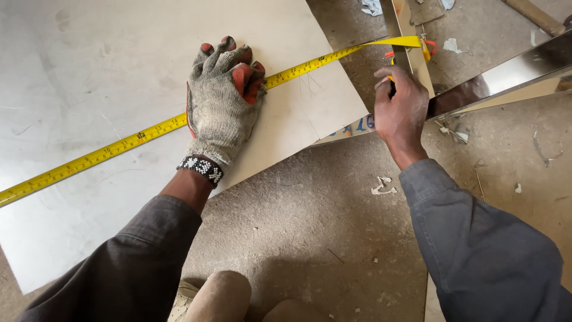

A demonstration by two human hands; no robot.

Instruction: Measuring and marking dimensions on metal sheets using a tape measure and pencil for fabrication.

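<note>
A yellow tape measure [119, 143] with black marks runs in a long slant across a large pale grey sheet [89, 65] that lies flat on a dusty concrete floor [310, 226]. The tape enters at the lower left edge of the view, climbs to the upper right, passes beyond the sheet's corner and bends over near a shiny metal bar [506, 74] that lies across the floor at the right.

The left hand [220, 104], in a grey knitted glove with worn red fingertips and a black-and-white beaded band at the wrist, lies flat on the sheet with its fingers together, pressing the tape down under the palm. The tape shows on both sides of the glove.

The right hand [402, 107] is bare and curled into a loose fist just past the sheet's corner, beside the metal bar. It pinches a slim tool with an orange tip [389, 56], which could be a pencil or marker; I cannot tell which. The tip points up toward the tape.

Both arms wear dark grey sleeves. Bits of pale debris [381, 186] are scattered on the floor
</note>
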